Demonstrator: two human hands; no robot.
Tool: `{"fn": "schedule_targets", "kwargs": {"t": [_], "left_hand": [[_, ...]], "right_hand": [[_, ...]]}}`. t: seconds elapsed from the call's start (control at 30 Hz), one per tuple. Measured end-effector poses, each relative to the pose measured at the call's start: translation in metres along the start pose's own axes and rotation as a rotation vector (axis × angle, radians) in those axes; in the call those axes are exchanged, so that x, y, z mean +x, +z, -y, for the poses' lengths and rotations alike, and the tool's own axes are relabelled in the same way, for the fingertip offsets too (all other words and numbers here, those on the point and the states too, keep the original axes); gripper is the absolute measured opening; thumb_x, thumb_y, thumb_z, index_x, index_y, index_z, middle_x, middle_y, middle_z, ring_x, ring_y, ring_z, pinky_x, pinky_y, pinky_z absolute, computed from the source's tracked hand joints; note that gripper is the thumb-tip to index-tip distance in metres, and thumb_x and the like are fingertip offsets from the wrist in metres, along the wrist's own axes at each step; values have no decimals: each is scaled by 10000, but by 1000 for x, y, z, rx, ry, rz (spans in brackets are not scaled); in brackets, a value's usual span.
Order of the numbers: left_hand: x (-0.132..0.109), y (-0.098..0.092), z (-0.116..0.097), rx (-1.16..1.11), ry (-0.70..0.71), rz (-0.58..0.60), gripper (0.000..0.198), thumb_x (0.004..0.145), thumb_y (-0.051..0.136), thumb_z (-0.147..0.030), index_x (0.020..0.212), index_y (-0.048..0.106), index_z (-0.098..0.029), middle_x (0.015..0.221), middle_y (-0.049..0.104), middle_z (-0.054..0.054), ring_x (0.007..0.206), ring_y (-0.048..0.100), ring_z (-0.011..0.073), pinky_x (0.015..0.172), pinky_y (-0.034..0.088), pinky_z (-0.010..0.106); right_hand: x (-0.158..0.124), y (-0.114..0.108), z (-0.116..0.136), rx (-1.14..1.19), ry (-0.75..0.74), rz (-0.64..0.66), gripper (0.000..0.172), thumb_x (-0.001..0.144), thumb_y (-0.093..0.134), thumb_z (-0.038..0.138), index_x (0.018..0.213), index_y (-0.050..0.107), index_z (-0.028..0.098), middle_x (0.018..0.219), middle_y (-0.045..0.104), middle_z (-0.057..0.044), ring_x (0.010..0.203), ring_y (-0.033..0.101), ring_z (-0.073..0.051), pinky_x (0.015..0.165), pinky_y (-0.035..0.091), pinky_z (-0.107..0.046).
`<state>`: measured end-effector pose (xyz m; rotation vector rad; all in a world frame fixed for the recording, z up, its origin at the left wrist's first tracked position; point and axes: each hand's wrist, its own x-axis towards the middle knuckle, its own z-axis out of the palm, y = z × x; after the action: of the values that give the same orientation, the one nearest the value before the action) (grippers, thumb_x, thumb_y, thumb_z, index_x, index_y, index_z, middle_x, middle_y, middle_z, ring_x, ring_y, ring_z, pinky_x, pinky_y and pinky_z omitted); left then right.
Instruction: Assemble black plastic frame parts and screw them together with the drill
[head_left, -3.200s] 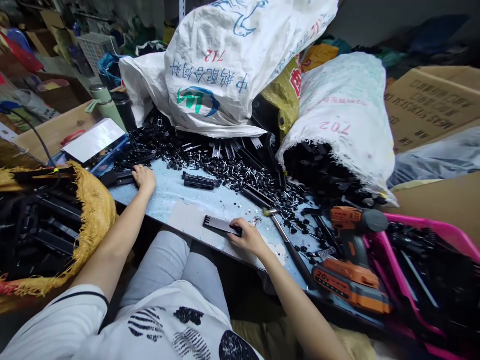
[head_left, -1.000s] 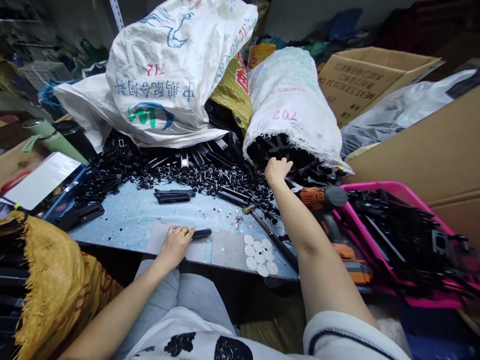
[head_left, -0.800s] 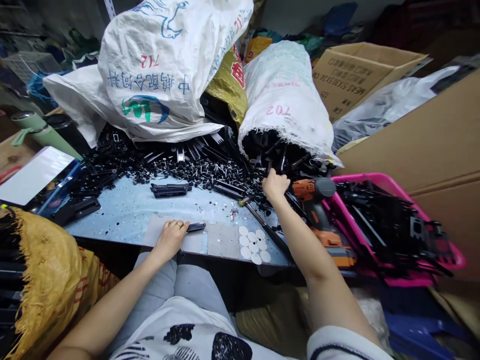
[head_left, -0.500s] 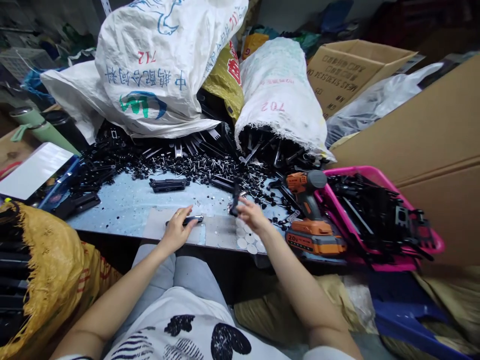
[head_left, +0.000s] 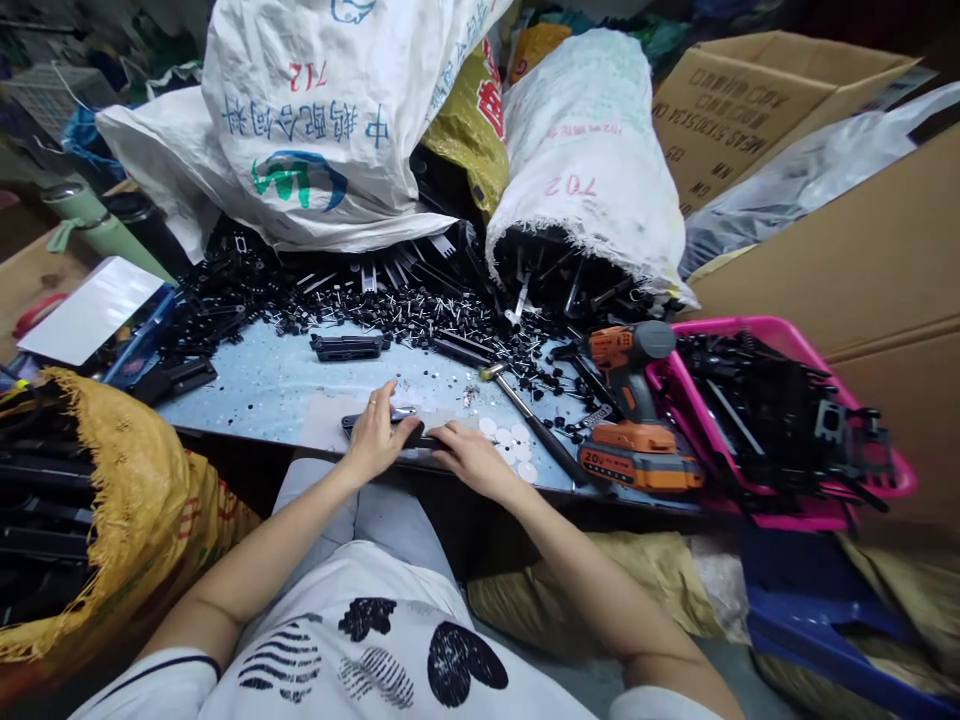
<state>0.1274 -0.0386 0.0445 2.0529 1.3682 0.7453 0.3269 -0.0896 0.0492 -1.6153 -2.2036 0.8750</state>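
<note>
My left hand (head_left: 381, 435) lies over a long, narrow black part (head_left: 349, 425) at the table's front edge, its fingers closed around it. The part's shiny end shows just past my fingers. My right hand (head_left: 471, 455) is close beside it, fingers closed on a small black piece (head_left: 430, 441) that points toward my left thumb. Whether the two pieces touch is hidden. A hammer (head_left: 536, 425) with a black handle and metal shaft lies to the right of my right hand. Several pale round discs (head_left: 504, 438) are stuck or set at the table edge there.
An orange cordless drill (head_left: 634, 410) stands right of the hammer, beside a pink basket (head_left: 784, 345) of black parts. Loose pins (head_left: 405, 315) are heaped behind, below white sacks (head_left: 300, 130). Another black part (head_left: 347, 346) lies on the blue table. A yellow sack (head_left: 142, 480) stands at left.
My right hand has moved left and down to my left hand, bringing a small black piece. The hammer now shows where my arm was. The view has shifted slightly.
</note>
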Motion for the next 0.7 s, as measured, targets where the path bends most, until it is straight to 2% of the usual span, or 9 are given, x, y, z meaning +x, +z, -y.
{"fn": "schedule_targets", "kwargs": {"t": [0.1,0.17,0.23,0.43,0.57,0.7], "left_hand": [[13,-7,18,177,164,243,568,905,422,-530,1342,405,-167,1268,520,146,1211,441,275,999,364,417],[20,-7,24,267,209,407,622,861,463,-593,1314,441,-168,1236,539,142,1220,424,298,997,360,427],[25,-5,23,324,218,472,690,800,513,-652,1294,455,-174,1219,543,143,1186,446,308,969,378,426],[25,5,19,417,201,405,697,751,556,-674,1236,479,-178,1215,536,139,1151,470,314,919,402,427],[23,4,25,402,221,386,716,673,625,-696,1171,503,-197,1134,588,109,1087,528,300,885,422,402],[19,-1,31,327,285,335,744,601,686,-697,1137,503,-214,1061,624,74,979,593,276,846,448,380]], "right_hand": [[2,-8,-13,-351,-84,97,282,943,462,401,1110,558,196,980,610,-82,856,602,-187,703,389,-258],[7,-5,-17,-471,-98,124,319,944,442,446,1048,577,176,944,622,-85,822,604,-181,662,357,-247],[15,1,-18,-525,-112,119,349,947,417,475,1007,583,174,928,630,-82,823,606,-180,634,328,-242],[28,8,-19,-544,-99,103,386,962,354,503,991,576,189,917,649,-55,793,611,-163,575,254,-251],[24,5,-14,-585,-107,73,412,971,314,508,1039,572,194,932,644,-59,824,600,-171,589,243,-264],[13,2,1,-643,-129,9,413,987,279,476,1079,562,189,935,636,-72,837,576,-180,621,247,-284]]}}
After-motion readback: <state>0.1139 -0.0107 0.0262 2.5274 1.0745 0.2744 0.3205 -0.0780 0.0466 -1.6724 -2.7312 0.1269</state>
